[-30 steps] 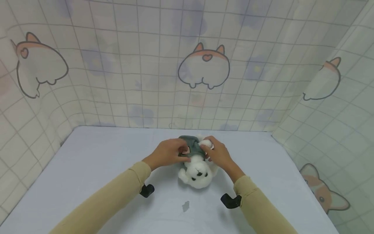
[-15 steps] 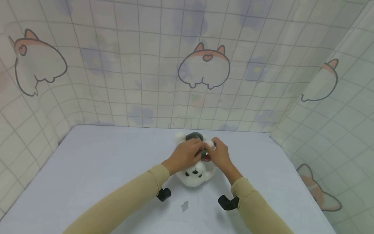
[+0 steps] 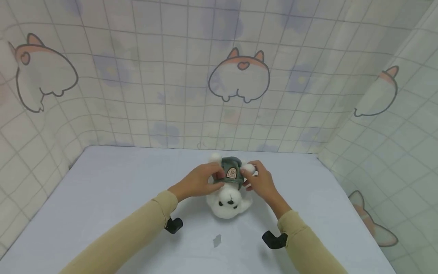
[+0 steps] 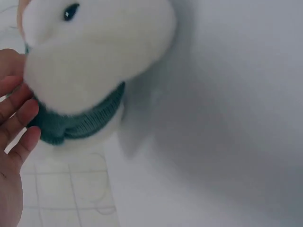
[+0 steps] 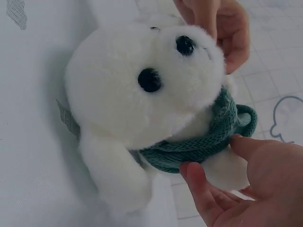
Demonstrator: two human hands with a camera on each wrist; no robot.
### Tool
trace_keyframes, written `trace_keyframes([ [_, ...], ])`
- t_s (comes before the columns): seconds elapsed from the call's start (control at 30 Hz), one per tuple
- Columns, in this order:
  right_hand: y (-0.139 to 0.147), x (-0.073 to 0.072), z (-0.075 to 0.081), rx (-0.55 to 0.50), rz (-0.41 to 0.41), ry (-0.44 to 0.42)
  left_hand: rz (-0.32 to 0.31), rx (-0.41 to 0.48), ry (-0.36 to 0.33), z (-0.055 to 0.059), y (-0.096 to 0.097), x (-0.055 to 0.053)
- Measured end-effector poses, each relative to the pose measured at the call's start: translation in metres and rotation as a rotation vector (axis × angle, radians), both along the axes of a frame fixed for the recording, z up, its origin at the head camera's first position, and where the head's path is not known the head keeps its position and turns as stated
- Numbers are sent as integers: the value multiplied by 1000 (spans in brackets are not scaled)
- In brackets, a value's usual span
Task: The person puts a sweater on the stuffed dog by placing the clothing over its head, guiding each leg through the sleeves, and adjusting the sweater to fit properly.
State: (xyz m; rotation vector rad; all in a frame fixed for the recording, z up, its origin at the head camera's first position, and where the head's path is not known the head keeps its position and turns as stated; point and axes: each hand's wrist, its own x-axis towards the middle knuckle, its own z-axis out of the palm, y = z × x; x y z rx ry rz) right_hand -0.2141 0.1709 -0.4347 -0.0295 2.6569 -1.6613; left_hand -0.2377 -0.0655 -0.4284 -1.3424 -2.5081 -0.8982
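A white plush toy dog lies on its back, head toward me, with black eyes and nose. It wears a green knit vest that bears a small arched patch. My left hand is at the toy's left side; in the left wrist view its loosely bent fingers touch or nearly touch the vest. My right hand grips the toy's other side. The right wrist view has its thumb and a finger at the vest's edge, around a white limb.
The toy lies on a white table near its back edge. A grey mark shows on the tabletop in front of it. Grid-patterned cloth with dog drawings hangs behind and at both sides.
My left hand reached across the vest to the right hand, then drew back left, baring the patch. The toy turned slightly. My right hand stayed at its side of the toy.
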Motion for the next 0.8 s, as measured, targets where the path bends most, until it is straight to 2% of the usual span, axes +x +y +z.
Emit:
trace_keyframes([
  [0.1, 1, 4, 1, -19, -45, 21, 24, -1, -4, -4, -8, 1],
  [0.2, 0, 10, 1, 38, -76, 114, 45, 1, -10, -6, -13, 2],
  [0.27, -2, 14, 0, 123, -35, 196, 69, 6, -10, -7, -14, 3],
  [0.33, -5, 16, -1, 217, 41, 277, 99, 6, -14, -7, -16, 4],
  [0.43, -11, 16, -5, 302, 140, 340, 148, -25, -11, -8, -16, 8],
  [0.53, -17, 16, -9, 360, 149, 338, 154, -39, 1, -8, -16, 12],
  [0.7, -21, 18, -11, 453, 123, 278, 93, -10, 51, -6, -13, 19],
  [0.8, -21, 18, -9, 471, 140, 239, 75, -15, 43, -6, -12, 21],
])
